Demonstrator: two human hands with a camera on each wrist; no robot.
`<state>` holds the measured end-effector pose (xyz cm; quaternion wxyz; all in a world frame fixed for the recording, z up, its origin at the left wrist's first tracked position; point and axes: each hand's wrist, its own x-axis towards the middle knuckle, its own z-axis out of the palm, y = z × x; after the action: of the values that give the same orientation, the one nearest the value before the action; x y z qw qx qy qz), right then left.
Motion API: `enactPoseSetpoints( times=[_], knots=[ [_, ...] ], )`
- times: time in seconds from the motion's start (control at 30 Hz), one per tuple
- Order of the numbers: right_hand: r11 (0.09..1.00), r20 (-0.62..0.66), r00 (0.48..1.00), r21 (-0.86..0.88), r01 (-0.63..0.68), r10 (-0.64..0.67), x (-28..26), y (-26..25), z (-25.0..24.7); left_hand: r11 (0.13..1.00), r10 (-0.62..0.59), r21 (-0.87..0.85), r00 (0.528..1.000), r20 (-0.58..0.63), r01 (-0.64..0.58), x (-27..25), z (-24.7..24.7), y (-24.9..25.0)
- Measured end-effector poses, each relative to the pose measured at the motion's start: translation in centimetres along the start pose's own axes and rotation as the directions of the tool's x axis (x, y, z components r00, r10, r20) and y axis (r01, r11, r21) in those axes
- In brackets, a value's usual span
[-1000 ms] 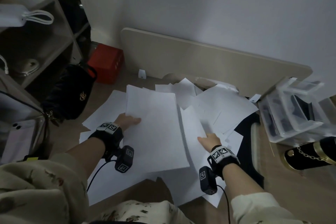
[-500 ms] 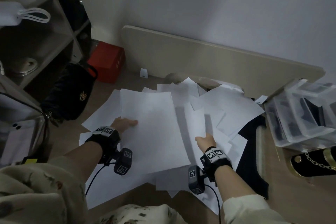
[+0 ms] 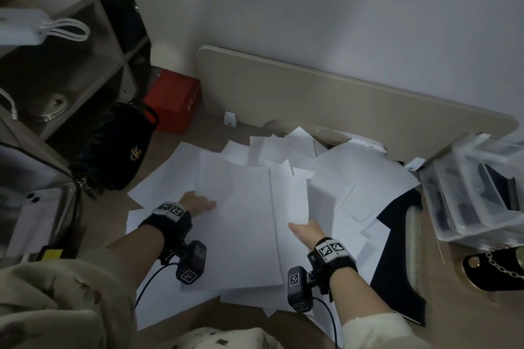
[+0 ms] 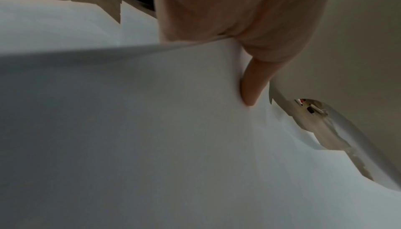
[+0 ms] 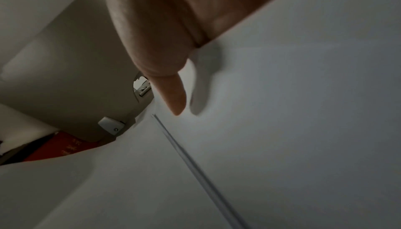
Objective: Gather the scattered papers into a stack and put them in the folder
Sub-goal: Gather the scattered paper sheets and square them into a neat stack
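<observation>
Many white papers (image 3: 365, 178) lie scattered and overlapping on the floor. My left hand (image 3: 198, 202) pinches the left edge of a large top sheet (image 3: 243, 221); its thumb (image 4: 251, 85) lies on top and the fingers are hidden beneath. My right hand (image 3: 304, 231) has its fingers tucked under the edge of the neighbouring sheets (image 3: 292, 198), with the thumb (image 5: 171, 92) just above the paper (image 5: 282, 112). A black folder (image 3: 397, 258) lies open at the right, partly covered by papers.
A black handbag (image 3: 113, 150) and a red box (image 3: 173, 100) stand at the left by a shelf unit (image 3: 56, 79). A beige board (image 3: 312, 99) leans on the wall behind. A clear plastic drawer box (image 3: 476, 187) and a black chained item (image 3: 496, 269) sit at the right.
My right hand has slid left and nearer to me with its sheets, closing the gap to the sheet in my left hand. The left hand has barely shifted.
</observation>
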<state>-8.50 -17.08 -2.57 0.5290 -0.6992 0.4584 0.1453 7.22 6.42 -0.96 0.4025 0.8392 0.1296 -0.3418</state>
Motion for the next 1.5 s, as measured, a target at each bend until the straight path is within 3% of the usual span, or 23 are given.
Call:
enactPoseSetpoints(
  times=[0.1, 0.2, 0.37, 0.47, 0.6, 0.73, 0.8, 0.97, 1.03, 1.2, 1.4, 1.5],
  knots=[
    [0.999, -0.075, 0.997, 0.017, 0.027, -0.026, -0.4, 0.4, -0.3, 1.000, 0.006, -0.029, 1.000, 0.025, -0.005, 0.1, -0.4, -0.2],
    [0.998, -0.234, 0.972, 0.051, 0.044, -0.031, -0.6, 0.5, -1.4, 0.998, 0.003, -0.063, 0.999, 0.046, 0.000, 0.0, -1.0, -0.3],
    [0.982, -0.531, 0.847, 0.164, 0.095, 0.007, -2.4, -0.2, -5.1, 0.996, 0.035, -0.083, 0.999, 0.025, -0.033, -0.4, -1.0, 0.2],
    [0.956, -0.647, 0.761, 0.188, 0.225, -0.052, -4.0, -0.9, -6.4, 0.999, 0.043, 0.007, 0.999, 0.021, -0.043, -0.6, -0.4, 0.6],
    [0.894, -0.704, 0.690, 0.188, 0.407, -0.166, -5.9, -2.1, -6.7, 0.997, 0.046, 0.062, 0.999, 0.017, -0.047, -1.2, 0.0, 0.9],
    [0.805, -0.718, 0.682, 0.321, 0.499, -0.137, -6.8, -3.4, -6.7, 0.994, 0.033, 0.101, 0.999, 0.024, -0.035, -1.6, -0.1, 1.0],
    [0.747, -0.718, 0.685, 0.386, 0.542, -0.126, -7.2, -4.4, -6.9, 0.991, 0.034, 0.131, 0.999, 0.038, -0.038, -1.8, 0.0, 0.9],
    [0.627, -0.565, 0.822, 0.616, 0.476, -0.068, -7.6, -6.1, -7.2, 0.995, 0.027, 0.093, 0.997, 0.072, -0.033, -1.9, 0.4, 0.6],
    [0.626, -0.484, 0.869, 0.648, 0.434, -0.101, -7.9, -6.5, -6.7, 0.999, 0.035, 0.006, 0.995, 0.095, -0.036, -1.8, 0.5, 0.4],
    [0.753, -0.349, 0.927, 0.573, 0.324, -0.134, -7.6, -5.2, -4.6, 0.981, 0.048, -0.196, 0.988, 0.148, -0.019, -0.6, 0.5, -0.9],
    [0.913, -0.284, 0.957, 0.404, 0.065, 0.057, -4.5, -0.3, -3.1, 0.969, 0.079, -0.244, 0.984, 0.159, -0.039, -1.0, 0.4, -1.2],
    [0.956, -0.277, 0.959, 0.292, 0.022, 0.062, -3.7, 0.9, -2.7, 0.964, 0.095, -0.260, 0.986, 0.138, -0.056, -2.0, 0.4, -0.6]
  ],
)
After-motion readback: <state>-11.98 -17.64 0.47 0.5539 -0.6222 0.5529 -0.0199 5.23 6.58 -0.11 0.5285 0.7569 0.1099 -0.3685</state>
